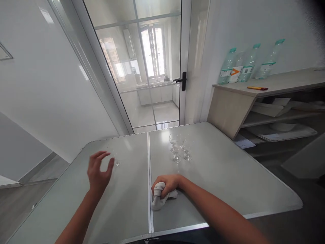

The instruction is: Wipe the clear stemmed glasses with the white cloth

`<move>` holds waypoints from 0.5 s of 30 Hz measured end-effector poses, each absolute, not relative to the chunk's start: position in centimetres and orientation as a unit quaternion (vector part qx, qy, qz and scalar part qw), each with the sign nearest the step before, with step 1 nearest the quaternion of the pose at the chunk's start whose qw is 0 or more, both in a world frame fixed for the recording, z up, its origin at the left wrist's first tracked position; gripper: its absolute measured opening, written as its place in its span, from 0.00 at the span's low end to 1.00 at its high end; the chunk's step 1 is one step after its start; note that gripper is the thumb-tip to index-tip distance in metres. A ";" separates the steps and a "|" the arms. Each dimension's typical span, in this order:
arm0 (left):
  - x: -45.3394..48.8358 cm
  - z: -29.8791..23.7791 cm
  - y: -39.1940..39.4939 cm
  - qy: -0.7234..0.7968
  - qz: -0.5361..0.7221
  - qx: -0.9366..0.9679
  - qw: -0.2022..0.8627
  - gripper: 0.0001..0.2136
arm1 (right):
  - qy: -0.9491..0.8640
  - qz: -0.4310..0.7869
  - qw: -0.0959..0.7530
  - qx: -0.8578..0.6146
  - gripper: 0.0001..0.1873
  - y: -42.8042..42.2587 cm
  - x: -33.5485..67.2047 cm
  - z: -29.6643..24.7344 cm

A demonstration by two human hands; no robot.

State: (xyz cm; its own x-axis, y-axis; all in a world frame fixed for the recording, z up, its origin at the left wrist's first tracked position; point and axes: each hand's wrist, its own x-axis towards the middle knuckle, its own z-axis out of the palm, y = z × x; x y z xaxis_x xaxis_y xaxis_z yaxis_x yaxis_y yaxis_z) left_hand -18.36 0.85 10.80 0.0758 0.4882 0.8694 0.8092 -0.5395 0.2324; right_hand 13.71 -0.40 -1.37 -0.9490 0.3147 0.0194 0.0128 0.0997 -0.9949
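Note:
My left hand (99,171) hovers over the left half of the table, its thumb and fingers curved apart with a gap between them. Just beyond the thumb stands a clear stemmed glass (117,163); its upper part is faint and partly behind the hand, so contact cannot be told. My right hand (169,184) is closed around a crumpled white cloth (159,201), resting on the table right of the centre seam. Several clear short-stemmed glasses (177,157) stand upright in a cluster beyond the right hand.
The pale table (215,176) has a metal seam (149,169) down its middle. A wooden shelf unit (228,105) at the right bears several plastic bottles (250,64) and a yellow-and-red stick-like item (257,88). A glass door (157,74) with a black handle (184,81) stands behind.

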 end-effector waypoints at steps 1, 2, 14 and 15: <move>-16.4 11.6 0.9 -0.419 -0.479 -0.759 0.135 0.08 | -0.736 0.659 0.114 -0.107 0.16 -0.4 13.7 -1.3; -14.4 12.1 1.1 -0.388 -0.439 -0.805 0.094 0.07 | -0.739 0.656 0.113 -0.103 0.17 -0.4 13.8 -1.2; 5.2 14.7 9.7 -0.250 -0.144 -0.943 -0.168 0.13 | -0.758 0.631 0.108 -0.125 0.17 -0.5 14.2 -1.0; 5.8 14.9 10.1 -0.245 -0.127 -0.946 -0.168 0.13 | -0.762 0.626 0.108 -0.125 0.17 -0.5 14.2 -1.0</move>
